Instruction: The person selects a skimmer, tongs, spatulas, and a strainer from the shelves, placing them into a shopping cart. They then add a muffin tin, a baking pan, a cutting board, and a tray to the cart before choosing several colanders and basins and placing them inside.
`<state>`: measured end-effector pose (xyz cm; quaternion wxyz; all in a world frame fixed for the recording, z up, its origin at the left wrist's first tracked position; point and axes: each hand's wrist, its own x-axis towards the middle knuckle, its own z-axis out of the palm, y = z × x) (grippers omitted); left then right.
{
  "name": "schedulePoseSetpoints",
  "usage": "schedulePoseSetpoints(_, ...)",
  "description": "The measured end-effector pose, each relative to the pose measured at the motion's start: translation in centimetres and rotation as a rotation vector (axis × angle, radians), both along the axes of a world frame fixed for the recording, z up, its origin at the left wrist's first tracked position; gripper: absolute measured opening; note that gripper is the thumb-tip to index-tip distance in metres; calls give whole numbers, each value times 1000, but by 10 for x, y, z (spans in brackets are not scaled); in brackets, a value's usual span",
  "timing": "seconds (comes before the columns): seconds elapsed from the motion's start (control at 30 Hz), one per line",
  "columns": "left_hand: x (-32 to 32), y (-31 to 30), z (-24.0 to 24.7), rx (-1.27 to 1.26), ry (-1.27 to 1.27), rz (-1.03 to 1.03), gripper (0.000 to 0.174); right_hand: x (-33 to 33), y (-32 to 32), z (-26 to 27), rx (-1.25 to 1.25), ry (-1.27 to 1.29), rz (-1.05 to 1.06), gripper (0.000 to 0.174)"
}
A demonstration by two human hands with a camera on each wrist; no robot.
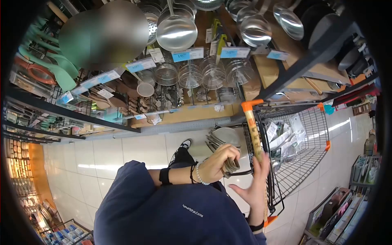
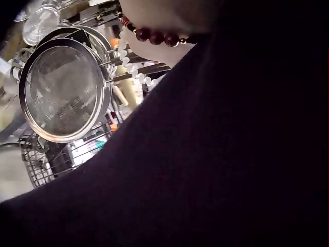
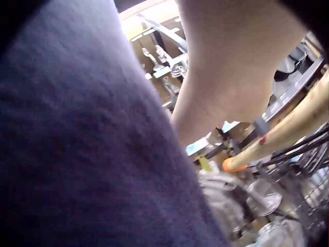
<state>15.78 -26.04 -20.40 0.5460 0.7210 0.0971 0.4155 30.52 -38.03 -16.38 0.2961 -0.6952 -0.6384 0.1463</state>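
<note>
My left hand [image 1: 215,165] grips a stack of mesh strainers by their handles, with the fingers curled round them. The round strainer heads [image 1: 223,136] jut out past the hand, beside the shopping cart. Fine mesh and a shiny rim show on the front strainer [image 2: 64,95] in the left wrist view. My right hand [image 1: 256,185] is held with straight fingers and the thumb spread, its fingertips right at the cart's handle [image 1: 252,132]. In the right wrist view, part of the right hand [image 3: 226,98] shows beside a dark sleeve, its fingers hidden.
The wire shopping cart [image 1: 316,141] stands at my right with several packaged goods [image 1: 286,132] inside. Ahead, shelves carry hanging steel ladles [image 1: 177,32], strainers and green utensils [image 1: 63,75], with price labels [image 1: 188,54] along the edge. Bins [image 1: 328,212] stand at the right, on a tiled floor [image 1: 102,153].
</note>
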Motion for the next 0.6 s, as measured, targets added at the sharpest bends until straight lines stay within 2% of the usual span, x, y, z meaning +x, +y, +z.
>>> schedulePoseSetpoints(0.07, 3, -10, 21, 53, -33, -77, 27, -19, 9, 6, 36, 122, 104, 91)
schedulePoseSetpoints(0.1, 4, -16, 33, 96, -69, -123, 29, -25, 12, -1, 33, 111, 72, 91)
schedulePoseSetpoints(0.17, 4, -25, 41, 223, -70, -153, 33, -27, 17, -20, 461, 223, 154, 71)
schedulePoseSetpoints(0.2, 3, -28, 50, 229, -84, -194, 33, -27, 17, -15, 472, 203, 115, 71)
schedulePoseSetpoints(0.27, 1, -35, 79, 389, 195, -83, 34, -29, 14, 2, 384, 407, 143, 45)
schedulePoseSetpoints(0.3, 4, -38, 84, 422, 239, -79, 35, -30, 10, 7, 346, 512, 163, 35)
schedulePoseSetpoints(0.33, 6, -40, 89, 444, 228, -116, 35, -34, 4, -1, 372, 500, 130, 35)
schedulePoseSetpoints(0.4, 8, -45, 96, 591, 456, -131, 28, -46, -9, -51, 153, 1068, 281, 59)
schedulePoseSetpoints(0.43, 9, -46, 95, 609, 454, -148, 35, -47, -2, -69, 174, 403, 185, 50)
schedulePoseSetpoints(0.47, 10, -46, 95, 620, 444, -167, 35, -47, -8, -84, 184, 396, 165, 50)
schedulePoseSetpoints(0.53, 11, -41, 98, 450, 401, -169, 33, -40, -5, -71, 234, 733, 127, 47)
schedulePoseSetpoints(0.57, 11, -39, 98, 475, 396, -145, 35, -37, -2, -51, 362, 560, 71, 33)
schedulePoseSetpoints(0.6, 11, -39, 100, 488, 387, -147, 35, -35, -3, -31, 321, 714, 27, 31)
